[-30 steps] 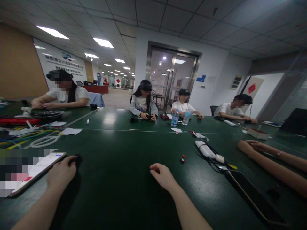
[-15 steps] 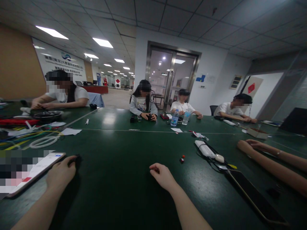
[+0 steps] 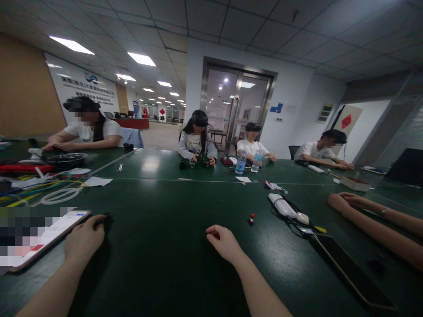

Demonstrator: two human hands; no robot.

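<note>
My left hand [image 3: 85,237] rests on the green table [image 3: 158,229] beside a phone or tablet [image 3: 62,233] with a lit screen. Its thumb and fingers are closed around a small black object [image 3: 106,216], mostly hidden and too dark to name. Lying on the table further right, my right hand [image 3: 224,242] has its fingers curled in loosely, and I see nothing between them. The closest thing to it is a small black-and-white piece with a red top [image 3: 251,219], a short way beyond and not touched.
To the right lie a white power strip [image 3: 282,206] with a cable and a dark-screened phone or tablet [image 3: 350,268]. A neighbour's forearms [image 3: 373,224] rest there. Cables [image 3: 62,196] crowd the left. Two water bottles [image 3: 241,163] stand opposite, where several people sit.
Both my hands stay where they were. Across the table, the person in the middle has moved their hands apart, and the person behind the bottles has shifted their arms.
</note>
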